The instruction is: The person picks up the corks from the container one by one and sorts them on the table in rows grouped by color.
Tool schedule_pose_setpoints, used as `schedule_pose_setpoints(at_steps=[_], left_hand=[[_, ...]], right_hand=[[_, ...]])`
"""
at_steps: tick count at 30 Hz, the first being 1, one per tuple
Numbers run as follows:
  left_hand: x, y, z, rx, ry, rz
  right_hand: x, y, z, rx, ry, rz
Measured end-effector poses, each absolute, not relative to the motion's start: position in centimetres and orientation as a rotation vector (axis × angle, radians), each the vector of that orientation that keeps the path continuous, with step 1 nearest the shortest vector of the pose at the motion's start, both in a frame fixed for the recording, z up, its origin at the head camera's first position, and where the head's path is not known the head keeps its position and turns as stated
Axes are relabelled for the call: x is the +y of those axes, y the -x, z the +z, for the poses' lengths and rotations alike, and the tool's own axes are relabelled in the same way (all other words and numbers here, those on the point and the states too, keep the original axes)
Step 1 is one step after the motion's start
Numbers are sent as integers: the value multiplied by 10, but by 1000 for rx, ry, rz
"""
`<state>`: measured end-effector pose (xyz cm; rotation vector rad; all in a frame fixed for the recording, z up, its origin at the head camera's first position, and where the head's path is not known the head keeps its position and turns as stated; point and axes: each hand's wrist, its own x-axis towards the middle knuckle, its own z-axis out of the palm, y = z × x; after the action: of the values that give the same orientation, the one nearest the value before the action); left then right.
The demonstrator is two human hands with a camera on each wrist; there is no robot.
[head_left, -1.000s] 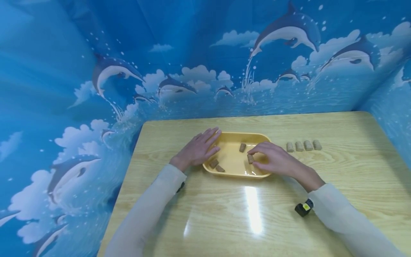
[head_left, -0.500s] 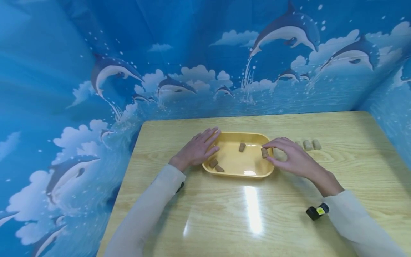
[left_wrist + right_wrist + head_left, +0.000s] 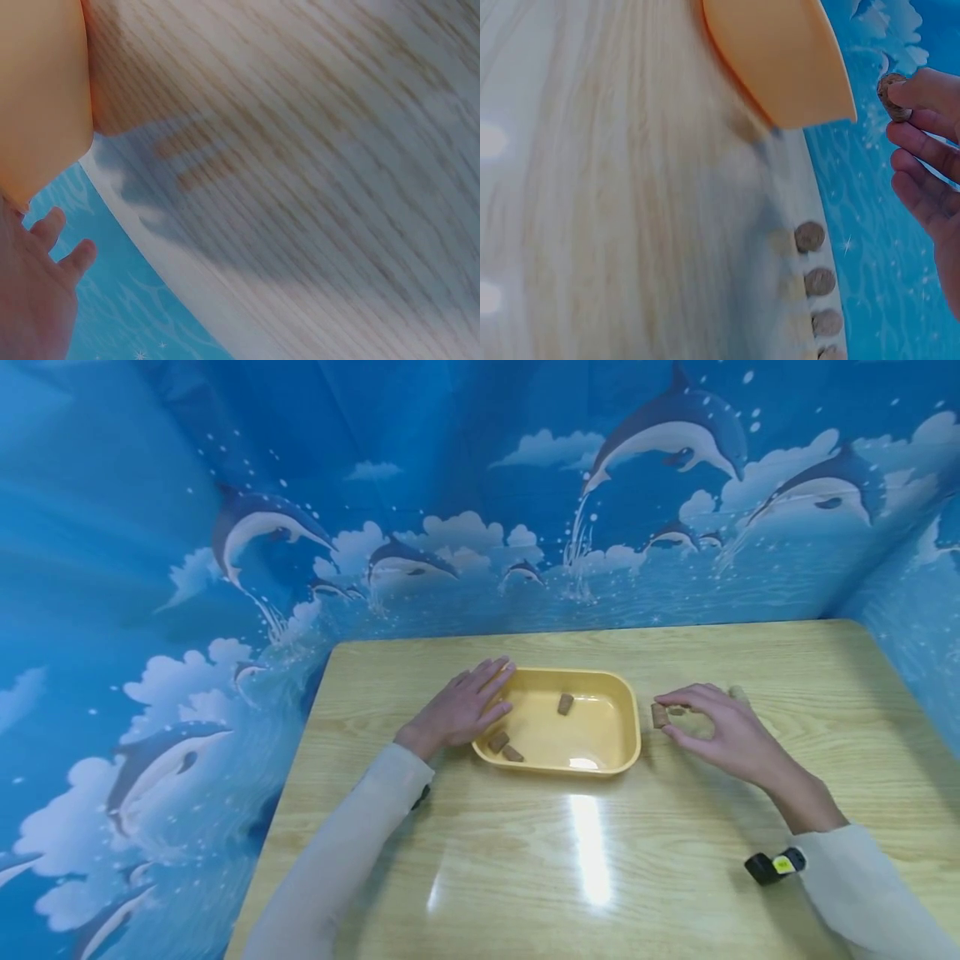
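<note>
My left hand (image 3: 459,706) lies across the left end of a yellow tray (image 3: 543,727), fingers straight over the rim. In the tray are a brown cork (image 3: 565,703) towards the back and a pair of corks (image 3: 498,742) at the front left corner. To the right of the tray, my right hand (image 3: 723,735) pinches another cork (image 3: 659,716) between thumb and fingertips, above the table. The right wrist view shows that held cork (image 3: 892,96) with its round end outward. Below it, several corks (image 3: 820,282) stand in a row, mostly hidden by the hand in the head view.
The wood-grain table (image 3: 517,860) has its back edge against a blue dolphin-printed curtain (image 3: 465,485). More curtain hangs at the left and right sides. A bright light reflection (image 3: 591,852) shows on the tabletop in front of the tray.
My right hand, gripping the cork, has moved right from inside the tray, over its right rim, to beside the row of corks. The left hand has stayed on the tray.
</note>
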<state>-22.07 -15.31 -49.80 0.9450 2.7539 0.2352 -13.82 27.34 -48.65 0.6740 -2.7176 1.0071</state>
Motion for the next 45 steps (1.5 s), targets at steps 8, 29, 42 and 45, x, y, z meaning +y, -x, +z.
schedule_pose_setpoints(at_steps=[8, 29, 42, 45], left_hand=[[-153, 220, -497, 2753, -936, 236], [-152, 220, -495, 2750, -927, 241], [-152, 219, -495, 2749, -930, 243], [-151, 219, -495, 2748, -927, 243]], right_hand=[[291, 132, -499, -2728, -636, 975], [315, 131, -529, -2875, -557, 916], [316, 132, -538, -2913, -538, 890], [316, 132, -538, -2924, -539, 871]])
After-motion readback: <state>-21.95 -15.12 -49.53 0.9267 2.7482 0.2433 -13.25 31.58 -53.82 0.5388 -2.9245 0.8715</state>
